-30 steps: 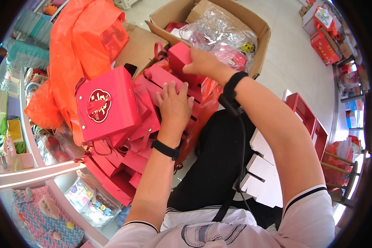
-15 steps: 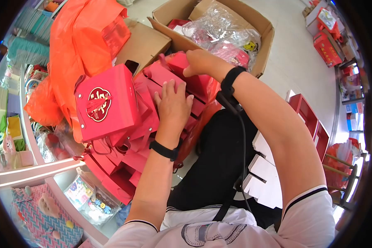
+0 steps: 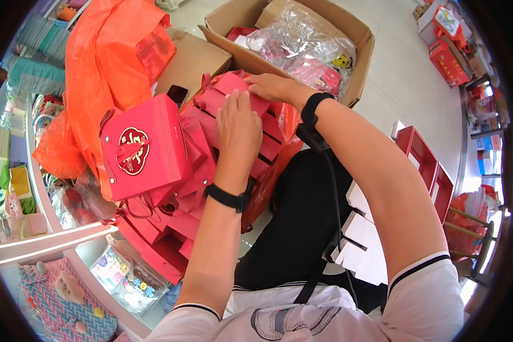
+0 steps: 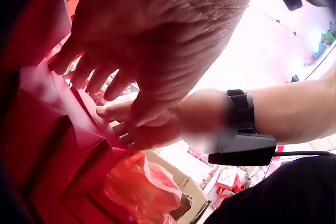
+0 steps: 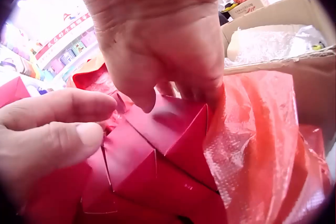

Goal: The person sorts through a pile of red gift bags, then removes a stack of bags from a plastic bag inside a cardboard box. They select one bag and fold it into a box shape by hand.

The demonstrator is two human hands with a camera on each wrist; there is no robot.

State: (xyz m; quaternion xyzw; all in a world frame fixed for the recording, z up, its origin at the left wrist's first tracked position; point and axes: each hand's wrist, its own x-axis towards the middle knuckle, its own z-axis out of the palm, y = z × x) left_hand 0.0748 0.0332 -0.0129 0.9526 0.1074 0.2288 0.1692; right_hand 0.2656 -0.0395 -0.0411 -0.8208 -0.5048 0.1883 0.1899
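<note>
Pale floor (image 3: pixel 402 68) shows at the upper right of the frame. Nearest me, black trousers (image 3: pixel 302 216) cover my leg at lower centre. Past them, my left hand (image 3: pixel 239 131) is over the row of red boxes (image 3: pixel 212 102) at centre, fingers straight and close together. Left of it, a box with a gold-edged emblem (image 3: pixel 145 142) tops the heap. My right hand (image 3: pixel 279 89) touches the row's far end; I cannot tell whether it pinches anything. Beyond, an orange bag (image 3: pixel 102 68) fills the upper left, and an open carton (image 3: pixel 363 71) holds clear plastic (image 3: pixel 290 34) at upper centre.
</note>
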